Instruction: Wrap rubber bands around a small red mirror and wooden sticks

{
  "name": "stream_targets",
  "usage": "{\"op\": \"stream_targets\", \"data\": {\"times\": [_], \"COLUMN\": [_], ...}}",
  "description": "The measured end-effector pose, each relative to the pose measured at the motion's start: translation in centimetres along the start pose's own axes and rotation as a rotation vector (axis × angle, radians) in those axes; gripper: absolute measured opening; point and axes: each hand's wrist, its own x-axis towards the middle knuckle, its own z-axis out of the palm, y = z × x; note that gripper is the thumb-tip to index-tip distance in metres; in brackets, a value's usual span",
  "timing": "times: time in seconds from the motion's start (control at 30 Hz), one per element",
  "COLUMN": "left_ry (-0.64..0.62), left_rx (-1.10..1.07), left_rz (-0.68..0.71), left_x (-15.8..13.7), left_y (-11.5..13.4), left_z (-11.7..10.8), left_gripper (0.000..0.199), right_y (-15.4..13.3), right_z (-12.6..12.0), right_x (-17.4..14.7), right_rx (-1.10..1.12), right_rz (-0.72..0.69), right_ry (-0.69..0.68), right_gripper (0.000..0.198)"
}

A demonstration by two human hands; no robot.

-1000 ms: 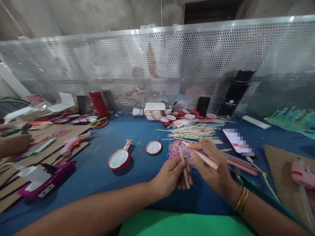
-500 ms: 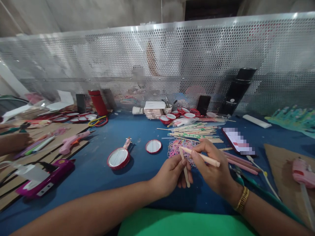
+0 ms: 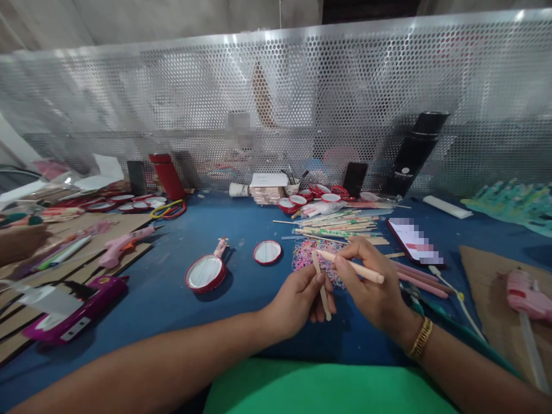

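My left hand [image 3: 295,302] pinches a flat wooden craft stick [image 3: 324,298] between thumb and fingers, tilted with its upper end away from me. My right hand [image 3: 375,290] grips a pale cream pen [image 3: 357,269] like a writing tool. The pen's tip is at the upper end of the stick; whether it touches, I cannot tell. Just beyond my hands lies a pile of colourful small rubber bands [image 3: 307,253]. To the left are a red-rimmed round piece with a handle [image 3: 205,273] and a smaller red-rimmed disc [image 3: 267,252].
Patterned sticks [image 3: 340,225] and a phone [image 3: 414,241] lie beyond my right hand. Pink glue guns [image 3: 121,247] rest on cardboard at both sides. A purple power strip [image 3: 81,313] stands at left, near a co-worker's hand [image 3: 21,244]. A perforated metal screen [image 3: 194,115] borders the back.
The whole view has shifted slightly, with things sitting a little higher in the picture. Both hands keep their holds on stick and pen. The co-worker's hand at left has moved slightly and is blurred.
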Motion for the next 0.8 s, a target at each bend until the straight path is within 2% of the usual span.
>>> {"op": "stream_targets", "data": {"times": [0.17,0.43,0.67,0.8], "left_ry": [-0.001,0.007,0.007,0.015], "left_rx": [0.010,0.009,0.039,0.021], "left_rz": [0.009,0.002,0.007,-0.001], "left_x": [-0.04,-0.01,-0.01,0.00], "left_y": [0.03,-0.04,0.27,0.00], "left_z": [-0.05,-0.03,-0.05,-0.05], "left_gripper": [0.039,0.040,0.039,0.039], "right_y": [-0.33,0.19,-0.11,0.01], "right_z": [0.16,0.14,0.29,0.10], "right_x": [0.00,0.12,0.13,0.19], "right_rx": [0.032,-0.002,0.032,0.015], "right_rz": [0.006,-0.010,0.008,0.023], "right_ry": [-0.046,0.009,-0.043,-0.020], "right_gripper": [0.010,0.009,0.011,0.010]}}
